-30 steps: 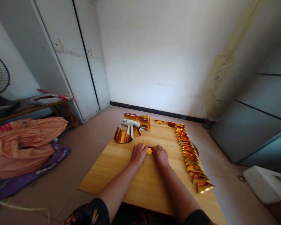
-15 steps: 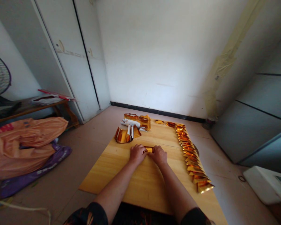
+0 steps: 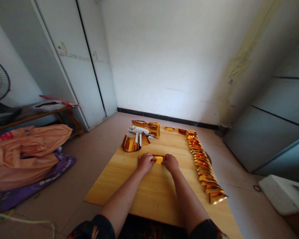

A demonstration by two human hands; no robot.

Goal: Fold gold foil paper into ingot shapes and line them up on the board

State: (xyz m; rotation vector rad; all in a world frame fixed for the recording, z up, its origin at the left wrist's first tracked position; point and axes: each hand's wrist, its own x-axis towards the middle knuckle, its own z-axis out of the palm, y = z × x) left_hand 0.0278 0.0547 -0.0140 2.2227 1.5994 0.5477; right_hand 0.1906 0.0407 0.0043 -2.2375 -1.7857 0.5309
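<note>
Between my two hands lies a small sheet of gold foil paper point(image 3: 159, 160), low over the wooden board point(image 3: 144, 196). My left hand point(image 3: 146, 163) is closed on its left end, fingers curled and thumb inward. At the opposite end my right hand point(image 3: 170, 162) pinches the same sheet. The fingers cover both ends, so only the shiny middle and a darker far edge show. Left of and beyond my hands stand loose curved gold sheets point(image 3: 131, 144) with white undersides. A long row of folded gold paper pieces point(image 3: 201, 162) runs down the board's right side.
A further stack of gold and white sheets point(image 3: 153, 129) sits at the board's far left corner. On the floor at left are an orange bag point(image 3: 30, 156) and a purple bag point(image 3: 40, 186). A white box point(image 3: 284, 194) stands at right, near the grey cabinet point(image 3: 271, 126).
Both hands have drawn slightly apart and rolled their fingers inward at the sheet's ends. More of the gold middle shows between them. The row and the stacks stay put.
</note>
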